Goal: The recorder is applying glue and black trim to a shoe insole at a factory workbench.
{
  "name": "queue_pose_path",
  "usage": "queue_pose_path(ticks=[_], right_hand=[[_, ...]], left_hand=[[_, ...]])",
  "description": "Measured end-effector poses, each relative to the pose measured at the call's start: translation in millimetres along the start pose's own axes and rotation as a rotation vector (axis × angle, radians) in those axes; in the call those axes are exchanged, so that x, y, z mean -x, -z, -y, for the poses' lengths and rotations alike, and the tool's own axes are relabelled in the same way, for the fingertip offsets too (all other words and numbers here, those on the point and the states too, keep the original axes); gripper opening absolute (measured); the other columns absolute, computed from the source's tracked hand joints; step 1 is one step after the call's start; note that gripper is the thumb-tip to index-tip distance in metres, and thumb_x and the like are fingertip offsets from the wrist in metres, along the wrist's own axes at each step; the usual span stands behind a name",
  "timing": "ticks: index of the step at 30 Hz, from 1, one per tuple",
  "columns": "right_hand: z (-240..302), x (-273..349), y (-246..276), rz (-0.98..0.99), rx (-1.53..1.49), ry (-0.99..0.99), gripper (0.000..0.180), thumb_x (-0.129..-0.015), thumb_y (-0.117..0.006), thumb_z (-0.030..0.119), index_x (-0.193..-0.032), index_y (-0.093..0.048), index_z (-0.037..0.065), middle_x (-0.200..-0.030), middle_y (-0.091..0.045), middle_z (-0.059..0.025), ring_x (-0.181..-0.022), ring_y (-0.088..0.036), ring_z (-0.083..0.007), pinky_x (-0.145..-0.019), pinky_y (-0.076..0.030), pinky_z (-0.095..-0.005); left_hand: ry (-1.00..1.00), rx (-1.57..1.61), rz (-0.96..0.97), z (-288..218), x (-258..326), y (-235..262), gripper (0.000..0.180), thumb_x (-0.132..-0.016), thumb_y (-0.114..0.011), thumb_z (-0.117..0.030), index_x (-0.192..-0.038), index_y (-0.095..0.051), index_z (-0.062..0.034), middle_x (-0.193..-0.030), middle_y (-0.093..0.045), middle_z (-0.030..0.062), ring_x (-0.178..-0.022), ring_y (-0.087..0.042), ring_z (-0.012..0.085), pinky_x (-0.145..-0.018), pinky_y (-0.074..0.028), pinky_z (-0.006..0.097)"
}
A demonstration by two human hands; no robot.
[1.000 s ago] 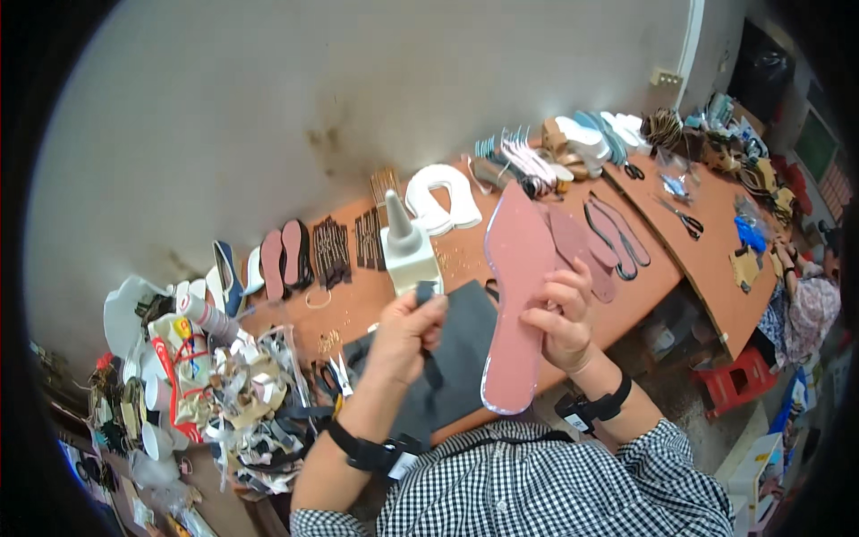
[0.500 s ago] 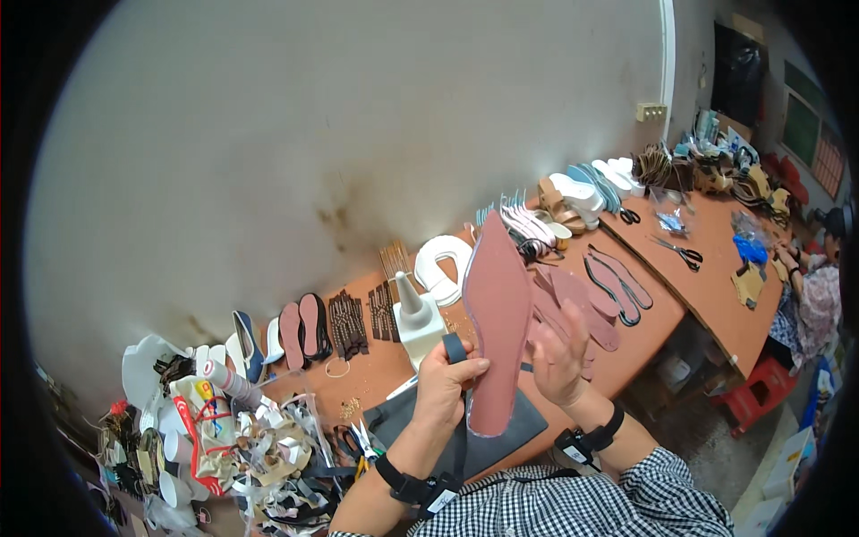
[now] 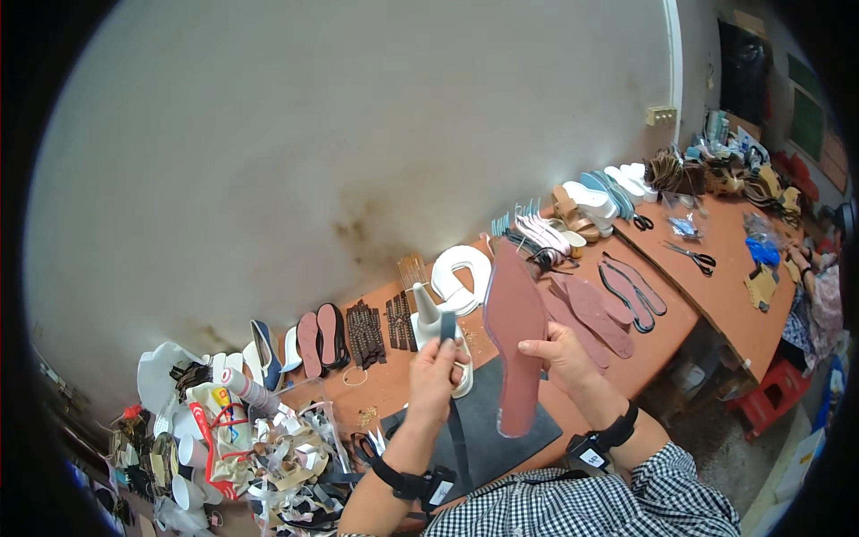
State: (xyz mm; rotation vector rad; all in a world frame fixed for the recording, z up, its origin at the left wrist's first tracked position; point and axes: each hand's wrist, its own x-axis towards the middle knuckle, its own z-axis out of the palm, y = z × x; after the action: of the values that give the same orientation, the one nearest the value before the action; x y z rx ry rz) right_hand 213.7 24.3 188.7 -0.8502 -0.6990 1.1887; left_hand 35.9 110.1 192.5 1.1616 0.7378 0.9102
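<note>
**Pink insole held upright, toe toward the wall**

I see the right hand (image 3: 562, 353) holding a long reddish-pink insole (image 3: 514, 345) above the worktop (image 3: 394, 385), fingers clamped on its right edge about midway along its length. The insole's long axis runs nearly vertical in the picture: the pointed toe aims up and slightly left, toward the pale wall (image 3: 358, 134), and the rounded heel hangs low, over the dark grey mat (image 3: 483, 430) that lies on the worktop in front of me. Its flat face is turned toward the camera.

My left hand (image 3: 436, 380) is raised just left of the insole, fingers pinched together on a small dark grey block (image 3: 447, 325) that stands upright above the fingertips. The block and the insole are near each other, but I cannot tell if they touch.

Behind the left hand stands a white bottle (image 3: 424, 309) with a tapered top. To the right of the insole, more pink soles (image 3: 591, 309) lie flat on the worktop, and further right a pair of scissors (image 3: 693, 258). To the left, a row of dark and pink insoles (image 3: 322, 336) lies along the wall, and a heap of mixed scraps (image 3: 259, 447) crowds the lower left end.
</note>
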Motion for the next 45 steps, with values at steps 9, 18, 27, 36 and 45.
queue_pose_path(ticks=[9,18,27,36,45], right_hand=[[-10.8,-2.0,-8.0,0.114,0.056,-0.117,0.022,-0.081,-0.062,0.011,-0.097,-0.059,-0.003,-0.089,-0.063,-0.0071,-0.075,-0.059,-0.0108,-0.069,-0.049,-0.0239],[-14.6,-3.0,-17.4,0.181,0.031,-0.108,0.023,-0.081,-0.062,0.011,-0.098,-0.059,-0.004,-0.090,-0.063,-0.0070,-0.076,-0.059,-0.0107,-0.070,-0.049,-0.0239],[-18.3,-0.1,-22.4,0.193,0.014,-0.099,0.023,-0.082,-0.060,0.010,-0.100,-0.058,-0.004,-0.092,-0.063,-0.0086,-0.078,-0.060,-0.0118,-0.070,-0.050,-0.0241],[-23.2,2.1,-24.2,0.195,0.012,-0.119,0.023,-0.082,-0.060,0.010,-0.101,-0.058,-0.004,-0.093,-0.063,-0.0084,-0.078,-0.060,-0.0116,-0.072,-0.050,-0.0242],[-23.9,1.2,-29.0,0.175,0.027,-0.130,0.023,-0.083,-0.060,0.010,-0.101,-0.058,-0.004,-0.094,-0.063,-0.0084,-0.079,-0.060,-0.0115,-0.072,-0.050,-0.0240]], left_hand=[[-0.109,0.162,-0.078,-30.8,-19.2,8.4,0.008,-0.082,-0.059,-0.003,-0.088,-0.056,0.0008,-0.070,-0.058,0.0066,-0.053,-0.053,0.0093,-0.045,-0.041,0.020],[-0.179,0.172,-0.101,-26.0,-18.3,12.8,0.013,-0.086,-0.057,-0.013,-0.091,-0.058,-0.0011,-0.073,-0.058,0.0048,-0.050,-0.044,0.0053,-0.042,-0.034,0.017],[-0.239,0.291,-0.148,-25.2,-17.0,2.1,0.015,-0.085,-0.056,-0.009,-0.095,-0.061,0.0015,-0.075,-0.058,0.0023,-0.063,-0.054,0.0080,-0.057,-0.049,0.022],[-0.276,0.348,-0.193,-20.7,-17.0,-3.5,0.020,-0.084,-0.056,-0.005,-0.100,-0.059,0.0063,-0.088,-0.062,0.0068,-0.074,-0.059,0.0127,-0.069,-0.050,0.024],[-0.289,0.370,-0.220,-19.8,-13.6,-9.2,0.021,-0.083,-0.057,-0.005,-0.101,-0.059,0.0065,-0.092,-0.063,0.0077,-0.082,-0.058,0.0122,-0.076,-0.046,0.024]])
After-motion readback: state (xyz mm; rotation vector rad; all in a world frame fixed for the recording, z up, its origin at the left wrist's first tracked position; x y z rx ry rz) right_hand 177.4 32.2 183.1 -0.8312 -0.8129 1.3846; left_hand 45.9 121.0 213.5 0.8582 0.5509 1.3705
